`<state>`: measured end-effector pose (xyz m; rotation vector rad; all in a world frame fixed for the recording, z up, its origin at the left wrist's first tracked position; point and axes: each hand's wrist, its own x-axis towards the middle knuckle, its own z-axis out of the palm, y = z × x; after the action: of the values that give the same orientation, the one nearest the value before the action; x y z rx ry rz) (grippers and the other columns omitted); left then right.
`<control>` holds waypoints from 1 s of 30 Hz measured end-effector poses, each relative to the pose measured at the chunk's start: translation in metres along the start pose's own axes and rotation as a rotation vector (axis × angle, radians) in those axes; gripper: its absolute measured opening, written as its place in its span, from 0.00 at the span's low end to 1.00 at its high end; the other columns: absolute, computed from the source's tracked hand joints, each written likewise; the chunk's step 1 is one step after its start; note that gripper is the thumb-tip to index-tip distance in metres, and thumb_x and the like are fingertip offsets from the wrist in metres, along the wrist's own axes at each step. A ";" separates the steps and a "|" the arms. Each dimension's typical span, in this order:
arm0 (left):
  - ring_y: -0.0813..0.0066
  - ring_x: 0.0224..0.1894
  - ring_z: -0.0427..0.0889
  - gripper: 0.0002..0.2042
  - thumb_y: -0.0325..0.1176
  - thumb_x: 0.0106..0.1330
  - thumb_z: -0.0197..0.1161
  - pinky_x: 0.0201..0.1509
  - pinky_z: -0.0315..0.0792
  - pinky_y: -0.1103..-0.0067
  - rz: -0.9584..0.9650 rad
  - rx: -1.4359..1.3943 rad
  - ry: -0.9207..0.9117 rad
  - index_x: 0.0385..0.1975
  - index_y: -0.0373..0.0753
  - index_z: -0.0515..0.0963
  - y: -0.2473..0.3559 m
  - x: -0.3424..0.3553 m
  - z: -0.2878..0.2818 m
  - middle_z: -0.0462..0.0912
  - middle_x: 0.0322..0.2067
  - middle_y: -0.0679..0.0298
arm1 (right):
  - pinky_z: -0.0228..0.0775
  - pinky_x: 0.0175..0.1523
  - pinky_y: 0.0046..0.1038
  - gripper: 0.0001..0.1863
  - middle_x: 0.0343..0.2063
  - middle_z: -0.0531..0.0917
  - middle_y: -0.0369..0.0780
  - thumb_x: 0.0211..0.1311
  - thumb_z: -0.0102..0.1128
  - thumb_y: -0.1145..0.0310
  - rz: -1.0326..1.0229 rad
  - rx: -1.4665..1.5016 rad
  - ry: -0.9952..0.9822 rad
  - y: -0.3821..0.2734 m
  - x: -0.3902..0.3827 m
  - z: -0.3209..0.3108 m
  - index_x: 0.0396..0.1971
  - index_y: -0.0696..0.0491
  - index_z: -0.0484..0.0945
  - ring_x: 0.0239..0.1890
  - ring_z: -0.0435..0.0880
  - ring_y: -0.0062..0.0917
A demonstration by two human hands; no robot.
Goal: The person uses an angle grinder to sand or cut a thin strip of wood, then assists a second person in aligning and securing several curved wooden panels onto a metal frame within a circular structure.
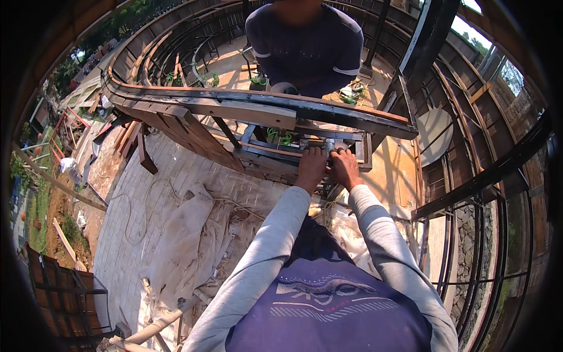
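My left hand and my right hand are close together at the near side of a dark metal frame. The fingers of both are curled over. Between and just beyond them is a small silver metal piece, too small to name. What each hand grips is mostly hidden by its own fingers. Just beyond runs a long curved rail of dark metal edged with brown wood strips. A pale wooden board lies along its near side. Green plants show inside the frame.
A co-worker in a dark shirt stands across the rail. Brown wood panels clad its left side. Crumpled plastic sheeting and a thin cable cover the paved floor on the left. Slanting dark beams stand at the right, scaffold poles lower left.
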<state>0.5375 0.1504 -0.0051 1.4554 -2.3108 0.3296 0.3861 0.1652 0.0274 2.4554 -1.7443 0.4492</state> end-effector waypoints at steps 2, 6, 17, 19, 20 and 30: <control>0.63 0.48 0.79 0.16 0.39 0.57 0.69 0.54 0.72 0.68 -0.010 -0.015 -0.022 0.42 0.39 0.77 -0.002 0.001 0.002 0.80 0.40 0.60 | 0.71 0.49 0.42 0.23 0.40 0.80 0.45 0.45 0.79 0.55 0.009 -0.034 -0.044 -0.002 0.003 -0.002 0.39 0.52 0.82 0.46 0.79 0.43; 0.64 0.48 0.79 0.15 0.39 0.59 0.67 0.54 0.72 0.68 -0.023 -0.002 -0.031 0.42 0.39 0.78 0.001 -0.002 0.002 0.79 0.40 0.60 | 0.72 0.50 0.43 0.23 0.39 0.82 0.48 0.44 0.80 0.57 0.025 -0.086 -0.109 -0.004 0.002 -0.005 0.36 0.54 0.83 0.46 0.81 0.45; 0.62 0.49 0.77 0.10 0.35 0.63 0.59 0.54 0.71 0.67 -0.037 -0.013 0.006 0.42 0.40 0.77 0.003 -0.007 0.004 0.78 0.41 0.59 | 0.73 0.55 0.45 0.31 0.47 0.81 0.51 0.44 0.79 0.58 0.069 -0.133 -0.281 0.012 0.012 0.016 0.47 0.55 0.75 0.50 0.81 0.50; 0.62 0.49 0.77 0.11 0.36 0.63 0.60 0.54 0.71 0.67 -0.037 0.005 0.024 0.42 0.40 0.77 0.003 -0.007 0.004 0.78 0.42 0.58 | 0.73 0.56 0.45 0.32 0.47 0.81 0.51 0.45 0.79 0.58 0.062 -0.123 -0.289 0.015 0.013 0.021 0.48 0.55 0.75 0.50 0.81 0.50; 0.62 0.49 0.77 0.11 0.36 0.63 0.60 0.55 0.70 0.67 -0.036 0.016 0.032 0.42 0.40 0.77 0.002 -0.007 0.003 0.77 0.42 0.58 | 0.72 0.56 0.45 0.32 0.46 0.81 0.51 0.45 0.79 0.58 0.063 -0.115 -0.293 0.015 0.014 0.021 0.49 0.54 0.75 0.50 0.81 0.50; 0.62 0.48 0.77 0.13 0.35 0.61 0.63 0.55 0.70 0.66 -0.038 -0.037 0.002 0.44 0.39 0.77 -0.001 -0.008 0.006 0.77 0.42 0.58 | 0.72 0.52 0.47 0.14 0.34 0.88 0.50 0.56 0.68 0.58 -0.016 -0.135 -0.116 0.016 0.010 0.027 0.28 0.55 0.88 0.43 0.88 0.44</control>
<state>0.5407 0.1539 -0.0136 1.4781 -2.2729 0.2755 0.3794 0.1438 0.0030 2.4431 -1.7327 0.1832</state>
